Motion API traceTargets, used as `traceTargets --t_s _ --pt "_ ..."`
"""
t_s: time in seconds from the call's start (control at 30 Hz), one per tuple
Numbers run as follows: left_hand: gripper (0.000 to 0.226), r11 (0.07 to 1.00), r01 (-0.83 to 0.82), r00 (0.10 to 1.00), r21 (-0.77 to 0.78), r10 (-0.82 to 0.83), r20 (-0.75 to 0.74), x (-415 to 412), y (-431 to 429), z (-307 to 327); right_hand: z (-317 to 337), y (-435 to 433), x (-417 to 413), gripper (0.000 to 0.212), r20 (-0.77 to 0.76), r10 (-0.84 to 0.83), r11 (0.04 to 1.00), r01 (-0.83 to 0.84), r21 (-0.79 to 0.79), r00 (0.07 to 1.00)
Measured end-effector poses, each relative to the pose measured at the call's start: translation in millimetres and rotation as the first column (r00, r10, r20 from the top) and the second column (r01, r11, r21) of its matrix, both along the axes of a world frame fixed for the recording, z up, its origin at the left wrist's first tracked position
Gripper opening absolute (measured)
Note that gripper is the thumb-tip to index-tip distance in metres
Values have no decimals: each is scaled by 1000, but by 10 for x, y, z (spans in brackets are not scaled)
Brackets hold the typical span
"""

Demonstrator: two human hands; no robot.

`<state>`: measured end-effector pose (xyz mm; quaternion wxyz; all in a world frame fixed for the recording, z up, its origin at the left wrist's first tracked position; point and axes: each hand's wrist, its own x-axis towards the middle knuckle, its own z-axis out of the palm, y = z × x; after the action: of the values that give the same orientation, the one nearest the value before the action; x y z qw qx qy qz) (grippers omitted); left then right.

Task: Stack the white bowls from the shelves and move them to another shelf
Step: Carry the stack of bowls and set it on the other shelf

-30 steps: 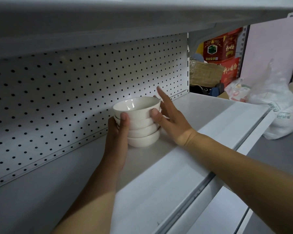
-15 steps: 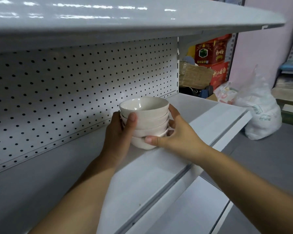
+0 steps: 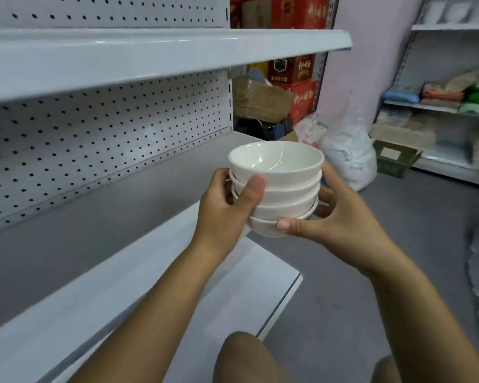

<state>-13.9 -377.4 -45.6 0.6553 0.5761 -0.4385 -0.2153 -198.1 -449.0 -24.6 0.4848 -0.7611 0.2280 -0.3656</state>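
Note:
A stack of several white bowls [image 3: 277, 186] hangs in the air in front of the grey shelving, clear of the shelf board. My left hand [image 3: 227, 205] grips the stack's left side, thumb pressed across the upper bowls. My right hand [image 3: 340, 217] cups the right side, its thumb under the bottom bowl's rim. The top bowl is empty and upright. The middle shelf [image 3: 100, 244] they came from lies to the left and below; a higher shelf [image 3: 150, 53] juts out above it.
A pegboard back panel [image 3: 94, 139] lines the shelving. A lower shelf board [image 3: 249, 294] sticks out beneath the hands. Red cartons [image 3: 296, 76] and a white sack [image 3: 349, 156] stand on the floor behind. Another stocked shelf unit [image 3: 448, 111] is at the right. My knees show at the bottom.
Both hands closed on the bowl stack, lifted it off the middle shelf and drew it out towards me. The view pulled back and turned right.

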Motion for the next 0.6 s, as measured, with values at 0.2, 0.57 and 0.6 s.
traceTargets --t_s 0.2,0.57,0.6 --pt "92 991 129 991 27 -129 -24 -627 -230 -39 -110 -68 -690 112 -25 -127 990 128 55 992" --pt "95 916 393 918 79 -385 -96 -1392 -1524 291 91 -1119 -1553 113 -46 -295 934 298 196 954" --pt "95 911 404 912 85 -394 -112 -1462 -1657 372 190 -1215 -1631 112 -50 -310 927 313 205 949"
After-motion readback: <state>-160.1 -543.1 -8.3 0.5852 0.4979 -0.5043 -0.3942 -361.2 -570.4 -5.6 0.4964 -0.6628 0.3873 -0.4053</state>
